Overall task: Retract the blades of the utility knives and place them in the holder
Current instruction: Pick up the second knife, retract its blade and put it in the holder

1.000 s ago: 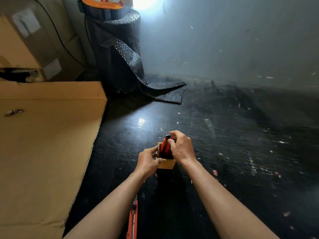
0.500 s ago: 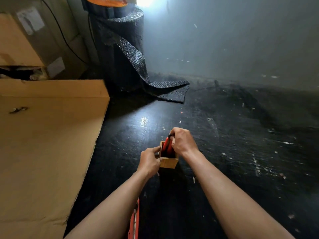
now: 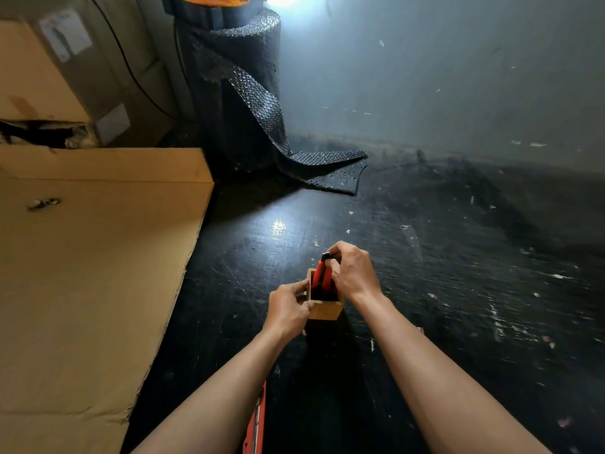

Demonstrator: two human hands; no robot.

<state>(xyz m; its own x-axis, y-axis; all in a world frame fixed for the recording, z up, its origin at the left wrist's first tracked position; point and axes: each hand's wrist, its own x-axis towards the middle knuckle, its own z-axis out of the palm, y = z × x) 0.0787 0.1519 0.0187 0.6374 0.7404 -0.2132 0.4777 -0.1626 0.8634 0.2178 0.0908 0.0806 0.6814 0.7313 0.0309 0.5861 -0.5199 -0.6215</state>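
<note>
A small square wooden holder point(image 3: 325, 310) stands on the black table in the middle of the view. Red utility knives point(image 3: 321, 276) stand upright inside it, black ends up. My right hand point(image 3: 352, 273) is closed on the top of one knife, just above the holder's rim. My left hand point(image 3: 288, 308) grips the holder's left wall and near corner. Another red utility knife point(image 3: 255, 421) lies flat on the table near the bottom edge, partly hidden by my left forearm. Whether its blade is out, I cannot tell.
A large flat cardboard sheet point(image 3: 91, 273) covers the left side. Behind it stand cardboard boxes point(image 3: 42, 77) with a black cable. A roll of black bubble wrap point(image 3: 242, 103) stands at the back, its loose end on the table. A grey wall closes the far side.
The knife in my right hand sits a little lower in the holder. Both hands stay on the holder and knife; the camera has tilted slightly.
</note>
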